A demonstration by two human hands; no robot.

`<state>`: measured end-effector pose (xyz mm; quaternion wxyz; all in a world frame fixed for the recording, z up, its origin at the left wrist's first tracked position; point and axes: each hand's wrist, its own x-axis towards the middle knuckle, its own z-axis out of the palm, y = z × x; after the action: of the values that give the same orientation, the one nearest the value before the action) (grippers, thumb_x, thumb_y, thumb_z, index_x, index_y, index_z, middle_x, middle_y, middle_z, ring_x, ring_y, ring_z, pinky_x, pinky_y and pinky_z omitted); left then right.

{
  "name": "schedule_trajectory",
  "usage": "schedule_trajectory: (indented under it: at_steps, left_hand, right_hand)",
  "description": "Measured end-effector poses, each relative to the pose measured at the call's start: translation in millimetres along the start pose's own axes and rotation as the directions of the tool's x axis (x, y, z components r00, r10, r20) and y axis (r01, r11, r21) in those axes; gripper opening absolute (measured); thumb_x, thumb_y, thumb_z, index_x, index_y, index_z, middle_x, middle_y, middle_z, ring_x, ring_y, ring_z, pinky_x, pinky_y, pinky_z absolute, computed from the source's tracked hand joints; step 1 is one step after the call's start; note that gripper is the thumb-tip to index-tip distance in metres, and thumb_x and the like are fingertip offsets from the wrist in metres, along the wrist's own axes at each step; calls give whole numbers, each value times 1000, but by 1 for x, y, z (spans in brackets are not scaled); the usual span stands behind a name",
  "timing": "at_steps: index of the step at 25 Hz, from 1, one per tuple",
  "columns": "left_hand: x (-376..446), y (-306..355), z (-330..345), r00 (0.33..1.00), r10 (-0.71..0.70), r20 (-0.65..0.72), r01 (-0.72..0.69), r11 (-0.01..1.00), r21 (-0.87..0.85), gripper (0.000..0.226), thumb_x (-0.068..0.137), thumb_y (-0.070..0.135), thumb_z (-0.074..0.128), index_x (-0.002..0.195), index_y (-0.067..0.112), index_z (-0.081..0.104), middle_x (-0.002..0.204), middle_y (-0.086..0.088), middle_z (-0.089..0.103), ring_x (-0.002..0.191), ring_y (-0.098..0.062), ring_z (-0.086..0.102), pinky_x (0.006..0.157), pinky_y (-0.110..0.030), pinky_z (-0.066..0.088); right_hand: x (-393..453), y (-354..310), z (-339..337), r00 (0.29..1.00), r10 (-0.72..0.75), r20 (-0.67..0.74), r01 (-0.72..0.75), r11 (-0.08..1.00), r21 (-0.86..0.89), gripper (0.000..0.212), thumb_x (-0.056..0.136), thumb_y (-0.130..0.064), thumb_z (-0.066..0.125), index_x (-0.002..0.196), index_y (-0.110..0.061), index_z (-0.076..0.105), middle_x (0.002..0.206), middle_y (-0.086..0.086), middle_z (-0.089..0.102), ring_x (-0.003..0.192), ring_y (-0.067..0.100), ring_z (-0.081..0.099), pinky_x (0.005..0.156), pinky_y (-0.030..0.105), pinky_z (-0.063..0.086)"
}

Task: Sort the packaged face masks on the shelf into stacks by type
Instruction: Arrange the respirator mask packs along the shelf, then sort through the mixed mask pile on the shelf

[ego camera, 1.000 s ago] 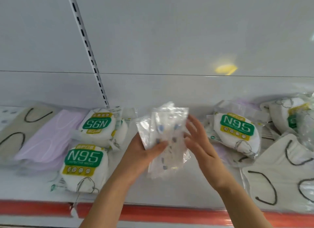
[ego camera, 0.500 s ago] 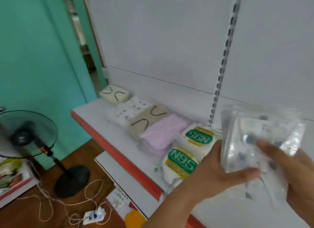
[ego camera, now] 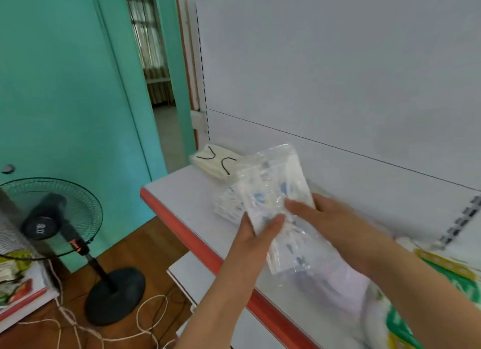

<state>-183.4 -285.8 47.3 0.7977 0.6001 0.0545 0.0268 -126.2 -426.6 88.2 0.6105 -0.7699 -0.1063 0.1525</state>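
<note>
Both hands hold a clear-wrapped pack of white masks with blue print (ego camera: 276, 190) above the left end of the white shelf (ego camera: 182, 192). My left hand (ego camera: 257, 234) grips its lower left edge, thumb on top. My right hand (ego camera: 328, 218) pinches its right side. Under the pack lies a stack of similar blue-print packs (ego camera: 226, 205). A cream mask pack with black ear loops (ego camera: 213, 161) sits in the far left corner. A pink mask pack (ego camera: 346, 283) lies below my right wrist, and green-and-yellow N95 packs (ego camera: 442, 283) show at the lower right.
The shelf has a red front edge (ego camera: 208, 255) and a white back panel with a slotted upright (ego camera: 463, 218). A lower shelf (ego camera: 190, 273) juts out beneath. On the wooden floor to the left stand a black pedestal fan (ego camera: 52, 218) and loose cords (ego camera: 145, 320).
The view has swung left along the shelf. Both hands have carried the blue-print pack leftward, from the middle of the shelf to over the similar stack near the left end.
</note>
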Motion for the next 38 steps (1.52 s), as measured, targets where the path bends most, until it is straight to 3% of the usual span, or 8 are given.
schedule_trajectory:
  at_steps: [4, 7, 12, 17, 22, 27, 32, 38]
  left_hand:
    - [56, 8, -78, 974, -176, -145, 199, 966, 166, 42, 98, 43, 57, 135, 27, 50, 129, 1, 65, 106, -13, 64, 83, -26, 50]
    - [77, 6, -143, 915, 137, -379, 59, 885, 461, 69, 91, 54, 59, 149, 29, 31, 143, -1, 47, 120, -13, 53, 92, -29, 48]
    - [109, -22, -193, 983, 183, 3, -64, 331, 942, 67, 93, 67, 46, 152, 37, 32, 143, 4, 54, 128, -15, 50, 111, -42, 41]
    - [130, -40, -178, 959, 279, -48, -15, 218, 976, 54, 95, 60, 49, 138, 28, 53, 128, 0, 61, 115, -22, 55, 97, -38, 45]
    - [145, -25, -173, 978, 200, -61, -31, 427, 904, 67, 97, 63, 34, 147, 20, 45, 142, -12, 51, 132, -29, 47, 111, -44, 38]
    - [110, 20, -108, 692, 695, -192, -401, 592, 699, 37, 105, 36, 43, 131, 14, 56, 130, -6, 57, 121, -18, 53, 101, -17, 39]
    - [49, -16, 73, 740, 541, 400, -672, 632, 387, 33, 92, 25, 52, 122, 16, 62, 118, 1, 63, 105, -13, 63, 93, -33, 52]
    - [-72, -88, 227, 570, 136, 810, -566, 780, 267, 26, 93, 28, 58, 119, 33, 61, 117, 13, 61, 102, -2, 63, 93, -34, 53]
  right_hand:
    - [71, -13, 48, 998, 43, 53, -27, 962, -273, 20, 90, -44, 66, 103, -29, 69, 92, -9, 77, 86, 12, 74, 90, 38, 57]
    - [100, -1, 78, 992, 4, 127, 64, 846, -529, 30, 88, -51, 66, 107, -28, 64, 95, -11, 72, 87, 7, 67, 84, 28, 54]
    - [114, 30, 116, 986, 23, 167, 120, 601, -790, 57, 88, -54, 62, 135, -26, 46, 123, -5, 60, 110, 16, 59, 91, 32, 51]
    - [67, 56, 131, 917, -367, 158, 252, 222, -942, 72, 86, -66, 42, 145, -24, 45, 140, -4, 55, 126, 18, 55, 102, 35, 48]
    - [73, 69, 128, 969, -197, 150, 187, 184, -965, 70, 92, -57, 31, 146, -15, 46, 148, 9, 49, 132, 29, 51, 107, 41, 42]
    - [17, 21, 77, 859, -511, -35, 212, 417, -884, 63, 99, -54, 33, 149, -18, 40, 154, 4, 42, 141, 22, 38, 120, 37, 26]
    - [-80, 24, -109, 553, -518, -653, -258, 638, -725, 49, 98, -40, 50, 138, -13, 52, 138, 8, 53, 123, 29, 55, 102, 35, 42]
    - [-280, 81, -254, 250, -275, -928, -680, 632, -371, 65, 94, -44, 58, 148, -15, 38, 145, 13, 43, 130, 35, 46, 105, 40, 37]
